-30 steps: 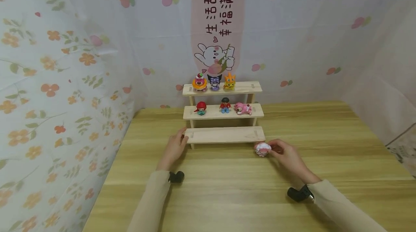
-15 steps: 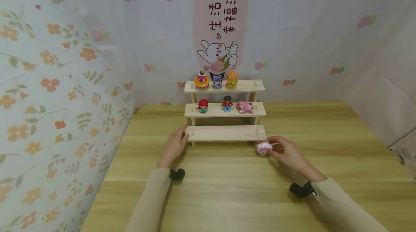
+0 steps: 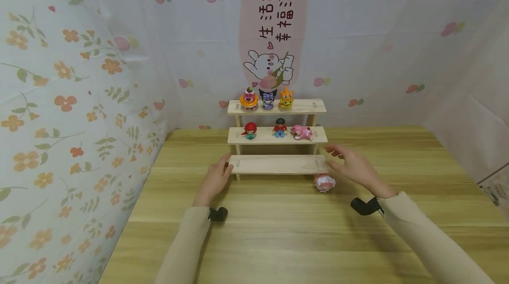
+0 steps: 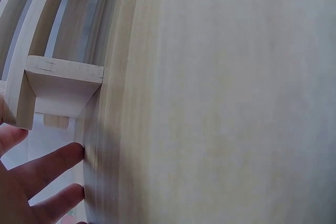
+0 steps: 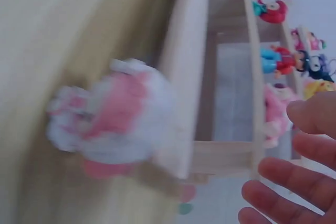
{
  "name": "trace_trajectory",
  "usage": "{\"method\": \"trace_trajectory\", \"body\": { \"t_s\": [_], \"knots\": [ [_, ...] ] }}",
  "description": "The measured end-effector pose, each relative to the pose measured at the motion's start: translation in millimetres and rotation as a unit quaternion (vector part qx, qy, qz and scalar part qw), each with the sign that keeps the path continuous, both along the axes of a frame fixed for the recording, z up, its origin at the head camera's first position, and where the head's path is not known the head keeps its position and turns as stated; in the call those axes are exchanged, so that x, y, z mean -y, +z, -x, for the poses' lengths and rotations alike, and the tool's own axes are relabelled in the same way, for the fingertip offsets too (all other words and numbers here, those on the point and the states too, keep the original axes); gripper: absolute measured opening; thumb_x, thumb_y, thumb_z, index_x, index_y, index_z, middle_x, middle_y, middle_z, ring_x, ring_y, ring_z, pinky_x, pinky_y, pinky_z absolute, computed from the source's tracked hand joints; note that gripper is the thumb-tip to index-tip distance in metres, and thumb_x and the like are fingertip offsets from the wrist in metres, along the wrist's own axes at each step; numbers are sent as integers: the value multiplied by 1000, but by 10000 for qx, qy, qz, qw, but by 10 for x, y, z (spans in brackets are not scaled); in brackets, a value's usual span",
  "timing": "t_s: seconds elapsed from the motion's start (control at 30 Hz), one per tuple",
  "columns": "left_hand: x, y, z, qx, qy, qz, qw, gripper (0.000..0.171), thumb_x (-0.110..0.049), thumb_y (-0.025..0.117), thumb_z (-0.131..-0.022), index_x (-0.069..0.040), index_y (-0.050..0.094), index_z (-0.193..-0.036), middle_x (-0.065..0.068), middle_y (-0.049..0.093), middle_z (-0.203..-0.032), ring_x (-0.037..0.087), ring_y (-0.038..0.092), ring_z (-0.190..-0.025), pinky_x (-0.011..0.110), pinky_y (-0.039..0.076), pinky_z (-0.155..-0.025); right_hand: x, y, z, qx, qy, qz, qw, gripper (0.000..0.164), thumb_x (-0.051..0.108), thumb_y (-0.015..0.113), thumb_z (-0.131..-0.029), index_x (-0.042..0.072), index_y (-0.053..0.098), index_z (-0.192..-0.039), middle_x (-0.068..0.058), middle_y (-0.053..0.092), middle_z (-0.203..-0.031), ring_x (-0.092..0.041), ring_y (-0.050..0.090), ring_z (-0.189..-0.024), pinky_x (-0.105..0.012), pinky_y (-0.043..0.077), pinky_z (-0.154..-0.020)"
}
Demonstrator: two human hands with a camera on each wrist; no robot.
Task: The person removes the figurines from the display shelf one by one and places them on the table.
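My left hand (image 3: 214,182) touches the left end of the wooden three-tier display stand (image 3: 278,164). In the left wrist view its fingers (image 4: 52,166) are straight and spread beside the stand's end board. To the right of the lowest tier, my right hand (image 3: 355,167) is raised with fingers loosely bent, holding nothing. Below it, a pink-and-white figurine (image 3: 324,183) stands on the table at the lowest tier's front right corner. In the right wrist view this figurine (image 5: 115,114) is blurred, apart from the spread fingers.
The middle tier holds a red-haired figurine (image 3: 250,130), a figurine in a red jacket (image 3: 280,128) and a pink bear lying down (image 3: 302,132). Three more figurines, including an orange one (image 3: 286,98), stand on the top tier. A printed curtain (image 3: 191,45) hangs behind the table (image 3: 278,231).
My right hand has let go of the pink-and-white figurine and risen up and away from it. The figurine has turned slightly where it stands. My left hand stays at the stand.
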State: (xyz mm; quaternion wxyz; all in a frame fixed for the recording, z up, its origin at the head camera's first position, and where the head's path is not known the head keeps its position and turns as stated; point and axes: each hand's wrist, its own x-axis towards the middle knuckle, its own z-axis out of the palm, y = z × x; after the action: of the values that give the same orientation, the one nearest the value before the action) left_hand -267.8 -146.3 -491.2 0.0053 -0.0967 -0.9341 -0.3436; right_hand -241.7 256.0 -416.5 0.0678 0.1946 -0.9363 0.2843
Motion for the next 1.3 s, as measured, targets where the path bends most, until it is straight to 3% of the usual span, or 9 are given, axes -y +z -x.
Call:
{"method": "trace_trajectory", "body": {
  "t_s": [0.2,0.43,0.6,0.8,0.97,1.3],
  "knots": [
    [-6,-7,11,141,40,64,9999,49,-32,41,-103,-11,35,-147,23,55,-133,46,46,-122,58,41,-98,72,202,255,-462,327,-59,9984,34,8,68,-87,-5,61,-117,-22,65,-114,-37,62,-96,-53,50,-84],
    [-12,-5,9,33,53,-27,10000,48,-28,43,-102,-10,36,-146,23,58,-128,46,47,-119,58,41,-98,192,436,502,-141,404,-248,9988,37,14,65,-90,-1,58,-124,-22,63,-120,-39,59,-105,-54,46,-89],
    [-25,2,4,142,48,-72,9999,49,-30,43,-103,-12,34,-147,24,55,-132,46,45,-122,59,40,-98,306,582,660,-191,472,-174,9986,37,11,65,-89,-2,57,-124,-22,63,-117,-39,59,-103,-53,46,-90],
    [-32,1,-10,188,55,-127,9997,48,-29,42,-103,-10,35,-146,24,55,-131,45,46,-121,59,41,-98,481,719,797,149,194,441,9987,36,13,60,-92,-1,56,-125,-21,61,-117,-33,58,-104,-49,47,-93],
    [-6,14,-10,226,70,-178,9996,49,-31,43,-103,-11,35,-147,23,55,-133,45,45,-123,58,39,-100,601,782,922,88,3,799,9968,37,11,60,-92,-4,55,-125,-24,59,-121,-36,57,-106,-50,47,-93],
    [-7,6,-15,99,8,-142,9999,48,-29,43,-103,-9,36,-145,23,57,-130,45,46,-121,57,40,-99,688,819,1120,193,-227,883,9957,66,18,66,-90,9,33,-147,-17,41,-147,-37,49,-123,-53,47,-93]
  ]
}}
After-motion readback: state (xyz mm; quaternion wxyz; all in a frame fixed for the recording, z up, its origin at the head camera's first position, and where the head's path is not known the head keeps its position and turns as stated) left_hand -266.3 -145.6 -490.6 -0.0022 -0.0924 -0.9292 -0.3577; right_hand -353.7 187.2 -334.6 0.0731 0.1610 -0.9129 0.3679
